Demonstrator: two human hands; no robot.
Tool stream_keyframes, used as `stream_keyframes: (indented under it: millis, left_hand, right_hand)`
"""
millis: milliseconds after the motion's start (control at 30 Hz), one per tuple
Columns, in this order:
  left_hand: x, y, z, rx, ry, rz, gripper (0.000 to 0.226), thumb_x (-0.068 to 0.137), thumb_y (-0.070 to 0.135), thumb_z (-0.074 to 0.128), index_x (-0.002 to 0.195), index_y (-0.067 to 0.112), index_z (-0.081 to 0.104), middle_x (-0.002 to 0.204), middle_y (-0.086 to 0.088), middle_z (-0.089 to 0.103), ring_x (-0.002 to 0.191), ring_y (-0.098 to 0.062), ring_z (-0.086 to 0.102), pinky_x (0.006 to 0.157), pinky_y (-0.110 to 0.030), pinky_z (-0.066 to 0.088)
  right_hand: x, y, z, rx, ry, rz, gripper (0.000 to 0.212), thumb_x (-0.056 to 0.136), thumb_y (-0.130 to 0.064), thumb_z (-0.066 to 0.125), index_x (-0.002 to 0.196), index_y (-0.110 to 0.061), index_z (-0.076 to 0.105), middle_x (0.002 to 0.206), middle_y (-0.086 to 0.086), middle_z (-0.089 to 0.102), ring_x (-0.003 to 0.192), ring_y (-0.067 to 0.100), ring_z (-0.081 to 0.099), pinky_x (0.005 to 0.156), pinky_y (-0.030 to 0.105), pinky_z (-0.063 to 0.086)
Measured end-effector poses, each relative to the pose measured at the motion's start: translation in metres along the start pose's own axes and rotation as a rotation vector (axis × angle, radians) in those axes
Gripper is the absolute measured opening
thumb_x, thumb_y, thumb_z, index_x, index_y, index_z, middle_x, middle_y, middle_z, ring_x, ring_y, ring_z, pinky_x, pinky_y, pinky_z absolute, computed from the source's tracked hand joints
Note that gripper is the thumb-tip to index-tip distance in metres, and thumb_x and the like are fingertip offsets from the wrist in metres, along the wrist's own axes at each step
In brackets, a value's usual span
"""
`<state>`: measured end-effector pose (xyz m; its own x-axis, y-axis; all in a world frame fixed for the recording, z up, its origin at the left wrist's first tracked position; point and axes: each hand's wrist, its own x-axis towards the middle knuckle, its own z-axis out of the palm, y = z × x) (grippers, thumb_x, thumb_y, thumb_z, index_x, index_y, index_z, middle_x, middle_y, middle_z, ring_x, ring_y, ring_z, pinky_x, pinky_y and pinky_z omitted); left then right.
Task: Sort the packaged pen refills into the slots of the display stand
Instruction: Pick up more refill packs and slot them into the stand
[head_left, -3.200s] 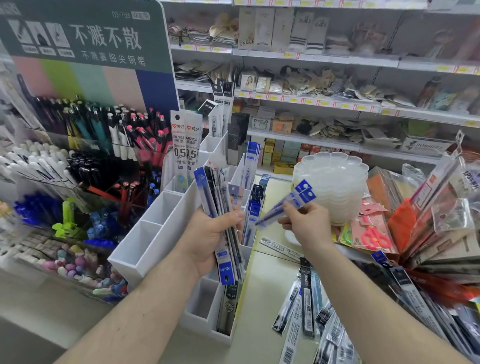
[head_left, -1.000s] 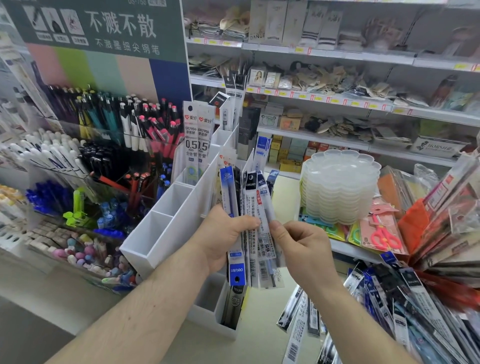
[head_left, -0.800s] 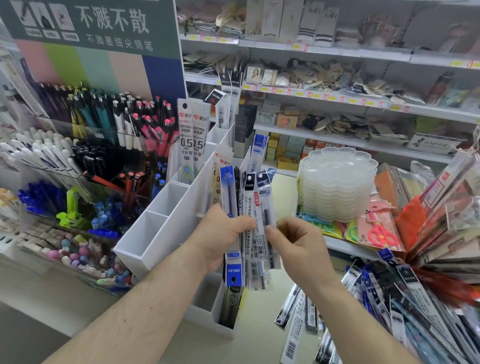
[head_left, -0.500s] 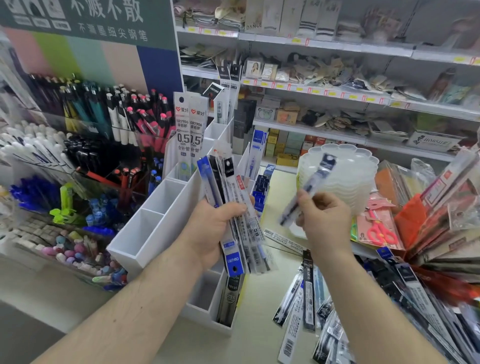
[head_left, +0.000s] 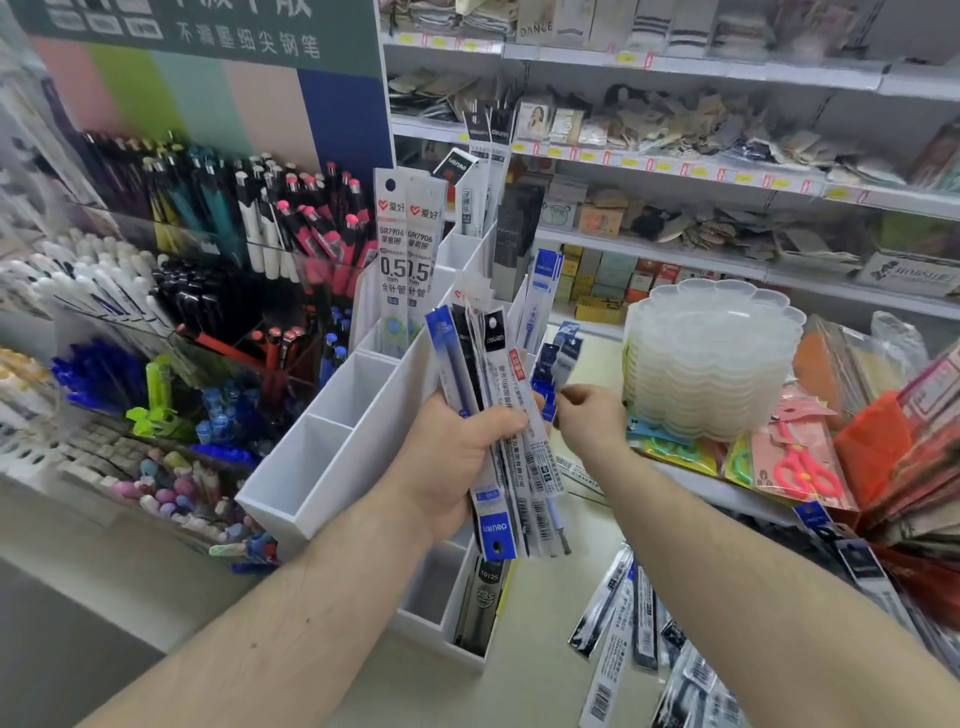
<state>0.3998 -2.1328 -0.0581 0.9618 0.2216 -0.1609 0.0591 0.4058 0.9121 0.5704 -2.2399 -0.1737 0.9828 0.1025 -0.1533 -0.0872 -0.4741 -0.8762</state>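
A fanned bundle of packaged pen refills (head_left: 501, 431) is gripped upright in the left hand (head_left: 454, 457), fingers curled round its middle, in front of the white display stand (head_left: 332, 457). One more refill packet (head_left: 567, 357), blurred, is pinched at its lower end between the thumb and fingers of the right hand (head_left: 589, 423), just right of the bundle and tilted over the stand's right-hand slots. Tall white refill packs (head_left: 408, 260) are seen standing in a rear slot; the two nearest left slots are seen holding nothing. Loose refill packets (head_left: 631, 618) are scattered on the pale worktop (head_left: 530, 691) at lower right. A stack of clear scalloped trays (head_left: 711, 358) is set behind the right hand. Racks of pens (head_left: 208, 249) are ranged to the left of the stand.
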Motion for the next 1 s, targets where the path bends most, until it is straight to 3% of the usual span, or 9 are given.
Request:
stream_keyframes:
  millis: [67, 200, 400, 567, 667, 733, 867, 933, 1000]
  left_hand:
    - [0.0, 0.0, 0.001, 0.012, 0.001, -0.009, 0.026, 0.092, -0.012, 0.05, 0.109, 0.001, 0.065, 0.083, -0.01, 0.074, 0.079, -0.022, 0.074, 0.066, -0.036, 0.061]
    - [-0.001, 0.001, 0.002, 0.013, -0.006, -0.02, 0.026, 0.092, -0.012, 0.05, 0.108, 0.002, 0.064, 0.084, -0.011, 0.074, 0.079, -0.023, 0.074, 0.069, -0.037, 0.062]
    - [0.001, -0.001, -0.001, 0.011, -0.009, -0.042, 0.023, 0.091, -0.011, 0.053, 0.105, 0.003, 0.065, 0.085, -0.012, 0.075, 0.08, -0.025, 0.074, 0.066, -0.037, 0.062]
    - [0.002, -0.003, -0.004, 0.026, -0.005, -0.061, 0.025, 0.091, -0.009, 0.055, 0.106, 0.006, 0.068, 0.096, -0.015, 0.076, 0.093, -0.031, 0.074, 0.073, -0.041, 0.062]
    - [0.002, -0.003, -0.005, 0.038, 0.001, -0.074, 0.027, 0.091, -0.008, 0.057, 0.114, 0.003, 0.065, 0.102, -0.018, 0.075, 0.098, -0.033, 0.073, 0.078, -0.046, 0.062]
    - [0.002, -0.003, -0.005, 0.037, 0.007, -0.086, 0.031, 0.091, -0.007, 0.058, 0.12, 0.001, 0.062, 0.106, -0.021, 0.073, 0.1, -0.036, 0.072, 0.082, -0.051, 0.06]
    - [0.002, -0.004, -0.004, 0.018, -0.012, -0.092, 0.033, 0.091, -0.006, 0.059, 0.123, 0.003, 0.06, 0.113, -0.024, 0.071, 0.102, -0.041, 0.07, 0.084, -0.055, 0.058]
    - [0.002, -0.004, -0.004, 0.032, -0.022, -0.077, 0.032, 0.089, -0.006, 0.061, 0.12, 0.003, 0.063, 0.111, -0.023, 0.072, 0.101, -0.039, 0.071, 0.079, -0.05, 0.06]
    - [0.001, -0.005, -0.004, 0.053, -0.027, -0.067, 0.031, 0.088, -0.005, 0.063, 0.118, 0.003, 0.064, 0.109, -0.022, 0.072, 0.099, -0.037, 0.072, 0.077, -0.047, 0.059]
  right_hand:
    - [-0.001, 0.004, 0.004, -0.186, -0.026, -0.055, 0.016, 0.09, -0.015, 0.063, 0.088, -0.018, 0.079, 0.085, 0.0, 0.075, 0.068, 0.016, 0.058, 0.067, 0.025, 0.046]
    - [0.001, 0.0, 0.001, -0.464, -0.127, -0.073, 0.033, 0.087, -0.007, 0.059, 0.058, -0.023, 0.06, 0.063, -0.003, 0.06, 0.056, 0.01, 0.049, 0.047, 0.019, 0.032]
    - [0.003, -0.004, -0.006, -0.357, -0.029, -0.154, 0.021, 0.088, -0.011, 0.062, 0.102, -0.015, 0.078, 0.091, -0.002, 0.068, 0.085, 0.016, 0.056, 0.076, 0.027, 0.042]
    - [-0.001, -0.008, -0.019, -0.471, -0.204, -0.177, 0.017, 0.09, -0.017, 0.066, 0.075, -0.024, 0.067, 0.068, -0.012, 0.06, 0.075, 0.016, 0.058, 0.055, 0.019, 0.039]
    - [-0.012, -0.021, -0.034, -0.382, -0.095, -0.185, 0.01, 0.089, -0.015, 0.066, 0.085, -0.018, 0.075, 0.082, -0.005, 0.069, 0.082, 0.016, 0.062, 0.07, 0.024, 0.046]
    - [-0.033, -0.034, -0.047, -0.13, -0.011, -0.19, 0.011, 0.087, -0.012, 0.067, 0.08, -0.017, 0.075, 0.08, -0.005, 0.072, 0.081, 0.015, 0.066, 0.071, 0.028, 0.05]
    - [-0.102, -0.064, -0.072, 0.321, -0.212, -0.234, 0.015, 0.082, -0.035, 0.074, 0.073, -0.023, 0.074, 0.059, -0.009, 0.062, 0.051, 0.0, 0.052, 0.052, 0.017, 0.042]
    - [-0.131, -0.07, -0.076, 0.339, -0.338, -0.279, 0.027, 0.068, -0.049, 0.078, 0.081, -0.026, 0.073, 0.064, -0.008, 0.063, 0.055, 0.002, 0.053, 0.053, 0.016, 0.045]
    - [-0.145, -0.069, -0.073, 0.227, -0.346, -0.321, 0.035, 0.065, -0.048, 0.084, 0.087, -0.025, 0.07, 0.067, -0.004, 0.061, 0.061, 0.007, 0.054, 0.057, 0.022, 0.049]
